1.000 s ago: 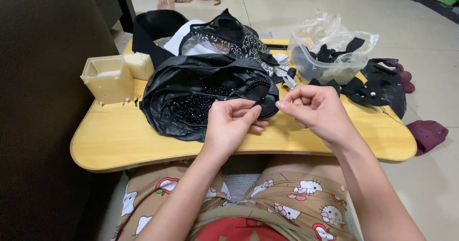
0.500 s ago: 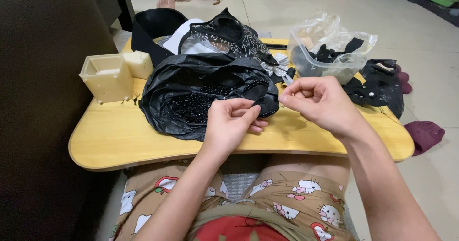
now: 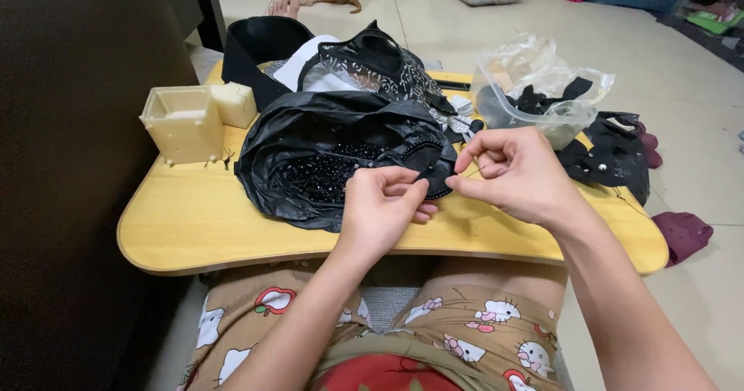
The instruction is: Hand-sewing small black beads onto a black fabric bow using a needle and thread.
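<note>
My left hand (image 3: 384, 209) pinches a small black fabric piece (image 3: 434, 175) with beaded trim at the near edge of a yellow lap table (image 3: 201, 220). My right hand (image 3: 515, 172) is closed in a pinch just right of that piece, thumb and forefinger together on what looks like a thin needle or thread, too fine to tell. Behind the hands lies an open black plastic bag (image 3: 310, 139) with several black beads (image 3: 325, 174) inside it.
A cream plastic box (image 3: 182, 124) stands at the table's left. Black lace fabric (image 3: 372, 65) lies behind the bag. A clear plastic bag (image 3: 542, 89) with black pieces and a black garment (image 3: 612, 155) sit at the right. A maroon cloth (image 3: 686, 232) lies on the tiled floor.
My right hand has shifted slightly left, closer to the left hand and the black piece. The left hand stays in place.
</note>
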